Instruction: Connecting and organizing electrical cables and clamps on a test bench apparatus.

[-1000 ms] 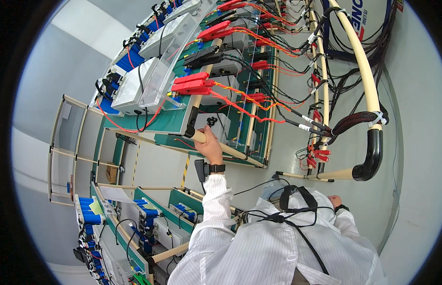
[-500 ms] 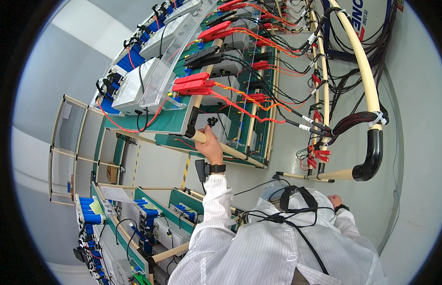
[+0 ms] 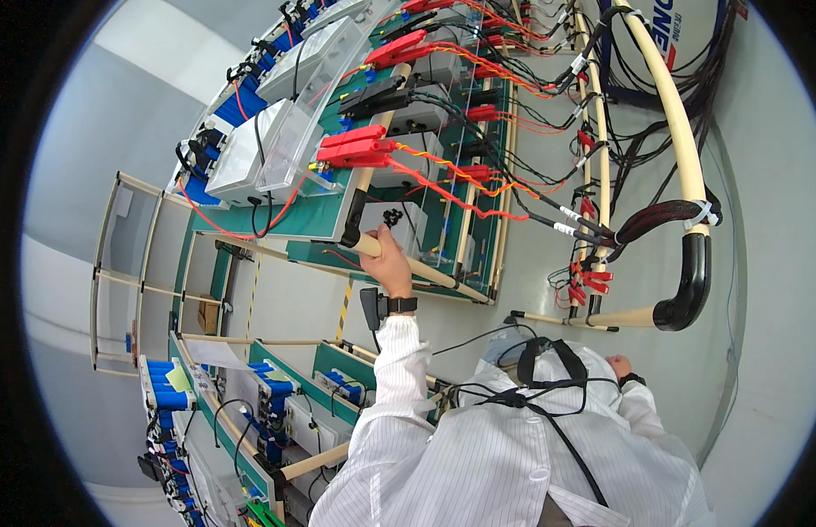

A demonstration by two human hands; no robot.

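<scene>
My left hand point(image 3: 389, 266) is wrapped round the cream pipe point(image 3: 431, 276) at the near end of a shelved rack, just below its black corner joint point(image 3: 353, 221). Above that hand, red clamps point(image 3: 355, 147) and black clamps point(image 3: 373, 98) are attached along the edge of the green top shelf point(image 3: 311, 227). Red, yellow and black wires run from them to the right. Low beside my body is my right hand point(image 3: 618, 365), touching nothing that I can see; its fingers are mostly hidden. White boxes point(image 3: 254, 151) and blue cylindrical cells point(image 3: 201, 189) stand on the top shelf.
A cream pipe frame point(image 3: 675, 114) with black elbows and bundled cables rises at the right. Another rack point(image 3: 289, 395) with blue cell packs stands at the lower left. An open shelf frame point(image 3: 118, 281) is farther left. Loose dark cables point(image 3: 662, 145) hang near the right wall.
The view has shifted slightly, and the pipe frame at the right sits a little farther right. My left hand keeps its hold on the rack pipe.
</scene>
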